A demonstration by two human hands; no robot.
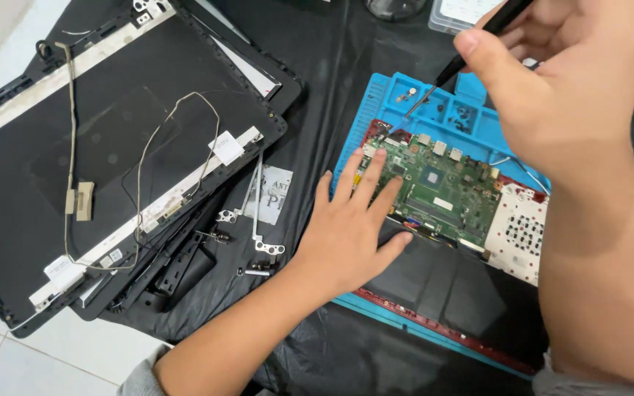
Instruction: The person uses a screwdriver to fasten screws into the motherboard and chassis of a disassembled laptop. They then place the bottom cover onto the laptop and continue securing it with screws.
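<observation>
A green circuit board (445, 187) sits inside an opened red laptop base (442, 326) on a blue work mat (398, 95). My left hand (350, 227) lies flat with spread fingers on the board's left edge and the dark panel below it. My right hand (566, 81) grips a black screwdriver (471, 48), held at an angle. Its tip (405, 117) touches the upper left corner of the laptop base.
A black laptop lid (75, 154) with loose thin cables lies at left on a black sheet. Metal hinges (258, 220) and small screws rest beside it. Loose screws sit in the mat's trays (464, 114). White floor tiles show at the lower left.
</observation>
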